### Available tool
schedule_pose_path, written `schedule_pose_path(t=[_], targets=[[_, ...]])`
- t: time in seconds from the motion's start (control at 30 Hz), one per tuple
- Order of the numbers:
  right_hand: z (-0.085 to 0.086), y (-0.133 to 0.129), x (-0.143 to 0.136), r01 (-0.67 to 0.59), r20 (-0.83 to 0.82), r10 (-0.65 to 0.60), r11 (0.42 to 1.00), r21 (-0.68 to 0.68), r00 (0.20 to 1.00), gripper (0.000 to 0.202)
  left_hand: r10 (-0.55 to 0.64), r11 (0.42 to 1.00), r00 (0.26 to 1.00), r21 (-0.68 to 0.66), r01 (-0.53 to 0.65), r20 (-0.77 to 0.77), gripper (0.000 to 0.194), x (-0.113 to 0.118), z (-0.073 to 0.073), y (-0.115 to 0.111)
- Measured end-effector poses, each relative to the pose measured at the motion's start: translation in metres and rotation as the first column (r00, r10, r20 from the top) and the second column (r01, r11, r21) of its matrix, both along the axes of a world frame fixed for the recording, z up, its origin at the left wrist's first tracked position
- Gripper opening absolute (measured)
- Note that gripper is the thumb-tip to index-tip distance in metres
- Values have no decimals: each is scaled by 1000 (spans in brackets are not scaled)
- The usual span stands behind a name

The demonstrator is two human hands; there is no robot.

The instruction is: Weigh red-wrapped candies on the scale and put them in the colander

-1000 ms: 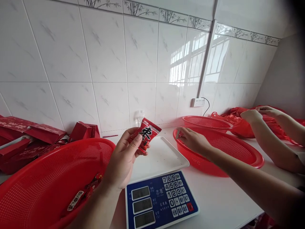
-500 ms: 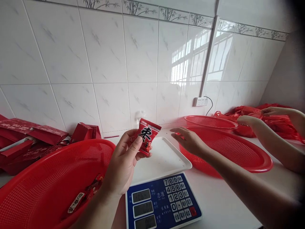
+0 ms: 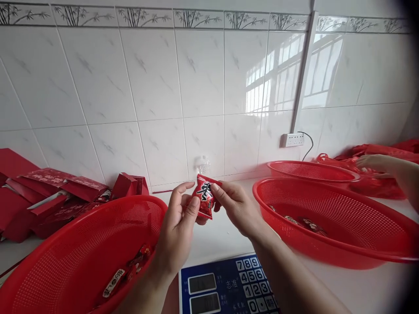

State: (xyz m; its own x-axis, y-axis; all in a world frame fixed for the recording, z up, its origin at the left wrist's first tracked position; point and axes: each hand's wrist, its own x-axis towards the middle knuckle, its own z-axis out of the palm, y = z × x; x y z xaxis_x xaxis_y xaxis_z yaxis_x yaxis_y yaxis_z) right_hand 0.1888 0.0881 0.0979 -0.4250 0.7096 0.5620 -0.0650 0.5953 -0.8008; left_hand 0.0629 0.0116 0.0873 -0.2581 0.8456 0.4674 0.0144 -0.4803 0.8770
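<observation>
A small red snack packet (image 3: 204, 203) with large black lettering is held up in front of me, above the white tray (image 3: 212, 240) of a digital scale. My left hand (image 3: 178, 224) grips its left side, thumb on the front face. On the upper right part, my right hand (image 3: 240, 207) pinches the same packet with thumb and fingers. Below them sits the scale's blue panel (image 3: 231, 285), its lower part cut off by the frame. A red plastic basket (image 3: 65, 235) by my left forearm contains several wrapped snacks (image 3: 114, 282).
Another red basket (image 3: 366, 222) with a few packets (image 3: 312, 226) is at the right, and a further one (image 3: 314, 170) behind it. Red boxes (image 3: 49, 183) lie at left. A co-worker's hand (image 3: 376, 162) touches red bags (image 3: 393, 150). A power socket (image 3: 292, 139) is on the wall.
My right hand has come left from beside the right basket and now grips the packet together with my left hand. The view has shifted; one co-worker arm has left my view.
</observation>
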Motion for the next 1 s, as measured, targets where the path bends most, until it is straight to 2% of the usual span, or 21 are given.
schedule_pose_path(t=[0.07, 0.17, 0.2, 0.27, 0.33, 0.37, 0.4, 0.47, 0.57, 0.6, 0.67, 0.77, 0.87, 0.93, 1.0], targets=[[-3, 10, 4, 9, 56, -8, 1000, -21, 998, 45, 53, 999, 995, 3, -53, -85, 35, -1, -4, 5], [-5, 25, 12, 121, 274, -124, 992, 30, 954, 45, 232, 970, 945, 131, -206, -231, 35, -3, -11, 13], [-6, 30, 15, 173, 389, -192, 981, 85, 901, 45, 285, 953, 926, 179, -245, -249, 37, -3, -12, 15], [-8, 37, 19, 222, 602, -303, 953, 207, 739, 44, 332, 933, 908, 230, -276, -257, 39, -5, -15, 18], [-11, 42, 21, 202, 729, -340, 940, 274, 594, 40, 315, 942, 899, 214, -258, -304, 32, -6, -16, 20], [-12, 43, 22, 188, 762, -337, 941, 280, 554, 38, 300, 951, 879, 194, -243, -372, 26, -6, -17, 21], [-12, 43, 23, 182, 780, -334, 942, 280, 529, 34, 270, 962, 839, 161, -219, -473, 21, -6, -18, 22], [-12, 42, 25, 182, 800, -344, 939, 292, 491, 27, 142, 987, 681, 49, -154, -718, 17, -6, -22, 24], [-5, 34, 30, 139, 810, -306, 952, 274, 500, 26, -90, 990, 370, -124, -71, -925, 26, -2, -29, 25], [-2, 30, 33, 107, 811, -275, 960, 257, 517, 28, -131, 986, 297, -157, -64, -946, 28, 0, -32, 26], [3, 24, 38, 58, 801, -218, 973, 224, 558, 31, -152, 981, 219, -174, -85, -964, 32, 4, -34, 25], [7, 19, 45, 75, 750, -220, 972, 222, 623, 37, -160, 966, 176, -191, -173, -971, 37, 6, -30, 21], [7, 19, 52, 116, 702, -278, 956, 271, 656, 38, -155, 937, 193, -206, -281, -969, 44, -5, -21, 10], [6, 22, 56, 123, 681, -297, 948, 293, 670, 39, -86, 908, 234, -172, -382, -969, 46, -26, -15, 0], [5, 24, 60, 128, 661, -298, 947, 294, 689, 39, 65, 841, 256, -85, -534, -965, 50, -57, -11, -16]])
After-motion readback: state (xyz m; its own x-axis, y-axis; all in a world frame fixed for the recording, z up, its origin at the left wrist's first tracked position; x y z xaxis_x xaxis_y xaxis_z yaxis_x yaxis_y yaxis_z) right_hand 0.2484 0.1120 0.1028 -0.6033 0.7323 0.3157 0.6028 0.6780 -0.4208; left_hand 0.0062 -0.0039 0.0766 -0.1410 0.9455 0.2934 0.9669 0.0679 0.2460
